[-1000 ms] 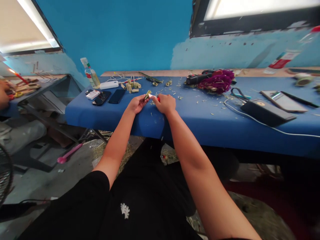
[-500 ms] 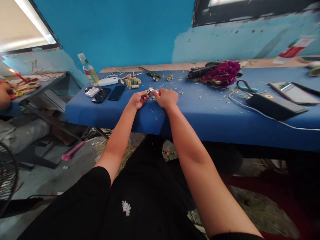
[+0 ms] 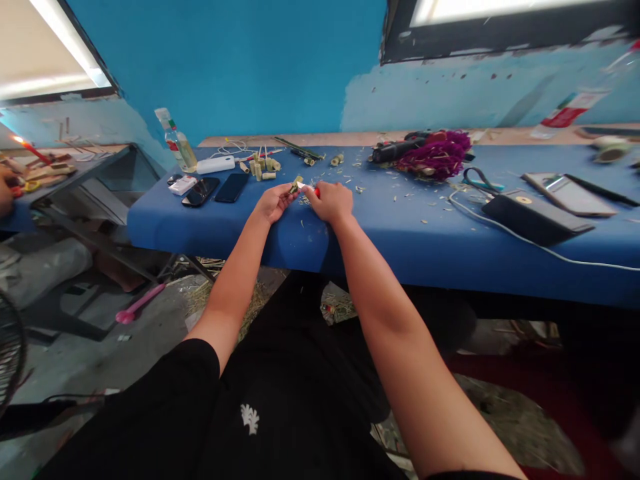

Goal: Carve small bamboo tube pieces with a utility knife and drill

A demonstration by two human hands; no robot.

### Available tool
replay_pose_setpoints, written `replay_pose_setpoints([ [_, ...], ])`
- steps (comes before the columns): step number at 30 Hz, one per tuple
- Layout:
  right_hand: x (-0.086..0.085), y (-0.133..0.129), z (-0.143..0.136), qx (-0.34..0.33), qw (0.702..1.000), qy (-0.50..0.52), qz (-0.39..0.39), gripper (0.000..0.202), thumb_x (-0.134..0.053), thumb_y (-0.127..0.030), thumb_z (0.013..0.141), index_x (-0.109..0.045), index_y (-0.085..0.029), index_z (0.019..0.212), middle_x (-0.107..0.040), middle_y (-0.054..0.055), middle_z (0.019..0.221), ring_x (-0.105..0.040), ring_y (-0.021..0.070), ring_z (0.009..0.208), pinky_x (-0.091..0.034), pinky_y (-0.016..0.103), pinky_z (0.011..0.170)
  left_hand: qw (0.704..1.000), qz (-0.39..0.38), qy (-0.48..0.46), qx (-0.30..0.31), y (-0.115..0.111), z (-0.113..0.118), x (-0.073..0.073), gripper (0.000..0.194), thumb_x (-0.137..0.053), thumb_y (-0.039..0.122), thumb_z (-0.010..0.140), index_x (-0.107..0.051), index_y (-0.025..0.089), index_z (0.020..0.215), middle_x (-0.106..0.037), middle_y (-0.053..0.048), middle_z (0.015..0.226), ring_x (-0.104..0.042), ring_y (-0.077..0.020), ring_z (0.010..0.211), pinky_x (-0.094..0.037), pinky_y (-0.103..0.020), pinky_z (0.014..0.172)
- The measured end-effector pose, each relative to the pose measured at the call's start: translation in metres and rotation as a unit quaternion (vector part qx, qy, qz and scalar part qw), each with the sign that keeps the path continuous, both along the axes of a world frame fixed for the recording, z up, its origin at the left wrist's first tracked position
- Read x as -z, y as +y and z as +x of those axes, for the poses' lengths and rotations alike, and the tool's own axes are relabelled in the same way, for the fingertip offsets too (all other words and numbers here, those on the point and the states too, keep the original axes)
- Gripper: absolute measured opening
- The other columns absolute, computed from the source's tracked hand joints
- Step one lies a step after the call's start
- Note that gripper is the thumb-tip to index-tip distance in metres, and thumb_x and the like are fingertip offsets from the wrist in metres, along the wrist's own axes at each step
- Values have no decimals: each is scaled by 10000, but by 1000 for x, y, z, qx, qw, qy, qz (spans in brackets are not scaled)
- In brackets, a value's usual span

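Observation:
My left hand [image 3: 274, 202] is closed around a short piece of bamboo [image 3: 297, 181] above the blue table cover. My right hand [image 3: 335, 201] grips a small knife [image 3: 317, 192] by its red handle, most of which the fingers hide. The knife's pale blade meets the bamboo between the two hands. Thin shavings [image 3: 306, 199] lie on the cover beneath. Beyond my left hand stands a group of short cut bamboo pieces [image 3: 259, 168], some upright and some on their sides. Another cut piece [image 3: 337, 160] lies farther back.
Left of my hands are two phones [image 3: 233, 187], a white box [image 3: 183, 185] and a glass bottle [image 3: 179, 145]. To the right lie a purple fibre bundle [image 3: 434, 159], a dark case [image 3: 537, 219] and a white cable [image 3: 545, 249]. At the far left, a person's hand [image 3: 5, 190] shows near a lit red candle [image 3: 35, 152].
The view has turned slightly to the right. Both hands keep their grips and nearly the same places, while the blade and the bamboo have shifted a little against each other.

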State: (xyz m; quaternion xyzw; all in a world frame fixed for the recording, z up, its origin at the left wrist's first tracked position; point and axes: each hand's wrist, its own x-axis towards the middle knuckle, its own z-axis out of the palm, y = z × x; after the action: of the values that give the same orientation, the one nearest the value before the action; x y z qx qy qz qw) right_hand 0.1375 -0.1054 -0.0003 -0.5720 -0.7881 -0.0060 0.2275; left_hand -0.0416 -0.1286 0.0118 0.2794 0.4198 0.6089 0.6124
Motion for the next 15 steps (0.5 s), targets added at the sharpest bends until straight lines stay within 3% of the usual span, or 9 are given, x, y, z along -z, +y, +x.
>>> replay_pose_setpoints([
  [8, -4, -1, 0, -36, 999, -23, -23, 684, -374, -694, 1134, -842, -195, 1140, -837, 186, 1129, -748, 329, 1005, -446, 372, 809, 1000, -2, 18, 4, -3, 0, 0, 311, -611, 57, 1087, -709, 124, 800, -732, -29, 722, -666, -68, 627, -548, -146, 684],
  [12, -5, 1, -2, -14, 1000, -14, -23, 698, -378, -718, 1125, -838, -198, 1194, -831, 204, 1172, -763, 360, 1056, -486, 406, 855, 999, -13, 31, 4, -2, 0, -2, 279, -622, 76, 1083, -735, 114, 831, -744, -45, 740, -611, -57, 591, -499, -135, 608],
  [15, -6, 7, -1, 59, 997, 36, -43, 760, -311, -728, 1138, -826, -180, 1248, -817, 232, 1222, -765, 390, 1120, -515, 447, 909, 999, -20, 32, 4, -4, 0, -3, 245, -617, 67, 1066, -760, 98, 869, -756, -72, 752, -614, -66, 593, -477, -138, 575],
])
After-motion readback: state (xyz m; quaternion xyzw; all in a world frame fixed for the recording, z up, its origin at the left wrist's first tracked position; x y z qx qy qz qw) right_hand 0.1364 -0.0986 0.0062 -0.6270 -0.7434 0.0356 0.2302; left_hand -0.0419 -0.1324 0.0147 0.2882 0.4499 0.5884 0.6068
